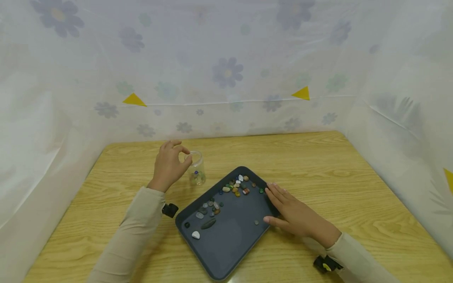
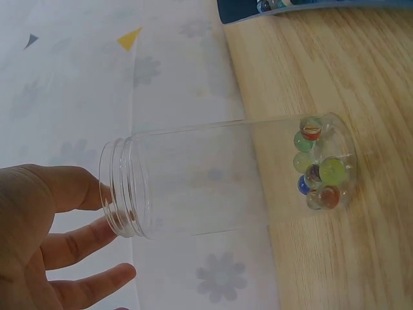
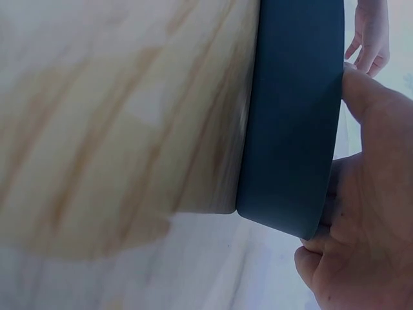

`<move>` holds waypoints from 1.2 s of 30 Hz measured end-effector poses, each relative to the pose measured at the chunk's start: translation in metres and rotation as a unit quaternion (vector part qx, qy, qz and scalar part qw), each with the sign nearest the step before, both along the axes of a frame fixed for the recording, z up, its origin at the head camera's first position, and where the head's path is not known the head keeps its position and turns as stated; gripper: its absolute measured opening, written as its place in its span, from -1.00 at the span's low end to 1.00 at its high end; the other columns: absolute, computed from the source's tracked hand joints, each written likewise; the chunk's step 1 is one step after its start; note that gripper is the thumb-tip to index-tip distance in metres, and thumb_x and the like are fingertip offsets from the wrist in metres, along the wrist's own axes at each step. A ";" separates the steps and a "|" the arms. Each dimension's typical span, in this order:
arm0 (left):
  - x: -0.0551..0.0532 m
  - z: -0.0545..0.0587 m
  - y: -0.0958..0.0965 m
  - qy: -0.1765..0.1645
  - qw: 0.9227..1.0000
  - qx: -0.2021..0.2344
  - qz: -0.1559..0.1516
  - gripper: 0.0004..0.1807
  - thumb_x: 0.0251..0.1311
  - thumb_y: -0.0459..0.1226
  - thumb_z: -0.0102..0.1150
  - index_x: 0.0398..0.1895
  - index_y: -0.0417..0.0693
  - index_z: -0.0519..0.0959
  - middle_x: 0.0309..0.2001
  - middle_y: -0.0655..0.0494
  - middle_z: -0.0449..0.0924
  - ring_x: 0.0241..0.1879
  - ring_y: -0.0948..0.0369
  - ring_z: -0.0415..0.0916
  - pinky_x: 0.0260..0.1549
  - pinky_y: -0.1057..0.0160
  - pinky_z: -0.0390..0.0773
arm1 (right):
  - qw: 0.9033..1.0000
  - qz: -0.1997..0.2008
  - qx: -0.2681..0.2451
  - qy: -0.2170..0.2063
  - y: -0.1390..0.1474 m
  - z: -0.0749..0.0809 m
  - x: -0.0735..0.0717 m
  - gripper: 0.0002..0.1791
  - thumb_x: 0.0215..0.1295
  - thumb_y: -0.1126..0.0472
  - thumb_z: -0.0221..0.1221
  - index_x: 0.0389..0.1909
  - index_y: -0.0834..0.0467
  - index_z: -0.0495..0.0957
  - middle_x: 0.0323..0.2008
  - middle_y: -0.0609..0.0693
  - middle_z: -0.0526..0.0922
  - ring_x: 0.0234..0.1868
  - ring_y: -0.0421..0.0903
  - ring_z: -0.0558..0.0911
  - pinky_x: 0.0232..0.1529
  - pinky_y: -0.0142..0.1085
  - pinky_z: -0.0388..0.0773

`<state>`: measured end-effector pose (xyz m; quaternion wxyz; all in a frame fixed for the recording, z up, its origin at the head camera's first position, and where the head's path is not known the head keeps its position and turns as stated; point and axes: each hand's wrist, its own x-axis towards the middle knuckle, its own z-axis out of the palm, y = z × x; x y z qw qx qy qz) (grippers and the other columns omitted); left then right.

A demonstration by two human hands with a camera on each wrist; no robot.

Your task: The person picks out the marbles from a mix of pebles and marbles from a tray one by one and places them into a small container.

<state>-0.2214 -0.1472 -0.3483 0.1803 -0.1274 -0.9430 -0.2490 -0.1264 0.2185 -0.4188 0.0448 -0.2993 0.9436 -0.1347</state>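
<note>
My left hand (image 1: pixel 171 165) is at the mouth of a clear jar (image 1: pixel 198 169), thumb and index finger close together by the rim; no marble shows between them. Several glass marbles (image 2: pixel 332 171) in green, blue and orange lie at the jar's bottom. The right hand (image 1: pixel 291 210) rests on the right edge of a dark tray (image 1: pixel 226 251), fingers laid out along the rim and thumb apart from them. Inside the tray lie mixed pebbles and marbles, among them a white stone (image 1: pixel 196 235), a long dark stone (image 1: pixel 208 224) and a lone marble (image 1: pixel 256 223) near the right thumb.
The wooden table (image 1: pixel 318 165) carries the jar behind and left of the tray. White flowered sheeting (image 1: pixel 226 47) closes off the back and both sides, with yellow triangles (image 1: pixel 135 100) on it. A black wrist camera (image 1: pixel 170 210) sits at the left sleeve.
</note>
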 end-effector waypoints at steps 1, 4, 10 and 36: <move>0.000 0.000 0.000 0.002 1.000 0.000 -0.001 -0.78 0.21 -0.23 0.17 -0.25 -0.21 0.68 0.21 -0.25 0.43 0.30 -0.24 0.19 0.26 -0.24 0.21 | 1.000 0.000 0.000 0.000 0.000 0.000 0.000 -0.06 0.35 -0.33 -0.08 0.48 0.26 -0.03 0.51 0.18 -0.11 0.50 0.13 -0.08 0.44 0.06 -0.02; -0.001 -0.001 0.000 0.007 1.000 0.000 -0.003 -0.79 0.20 -0.24 0.18 -0.26 -0.21 0.68 0.21 -0.26 0.43 0.30 -0.24 0.19 0.27 -0.25 0.20 | 1.000 0.000 0.000 0.000 0.000 0.000 0.000 -0.06 0.35 -0.33 -0.08 0.48 0.26 -0.03 0.51 0.18 -0.11 0.50 0.13 -0.08 0.44 0.06 -0.03; -0.001 0.000 0.001 0.012 1.000 0.002 -0.008 -0.78 0.21 -0.23 0.18 -0.24 -0.20 0.68 0.20 -0.25 0.43 0.29 -0.22 0.21 0.25 -0.24 0.22 | 1.000 -0.001 -0.001 0.000 0.000 -0.001 0.000 -0.06 0.35 -0.33 -0.08 0.48 0.26 -0.03 0.51 0.18 -0.11 0.50 0.13 -0.08 0.44 0.06 -0.02; 0.018 -0.019 0.061 0.077 0.963 -0.100 -0.238 -0.84 0.10 -0.25 0.36 -0.24 -0.03 0.66 0.28 -0.21 0.34 0.42 -0.20 0.01 0.37 -0.16 0.07 | 1.000 0.003 0.000 0.001 -0.001 0.002 0.000 -0.06 0.35 -0.32 -0.07 0.47 0.28 -0.01 0.50 0.21 -0.10 0.50 0.15 -0.07 0.44 0.07 0.00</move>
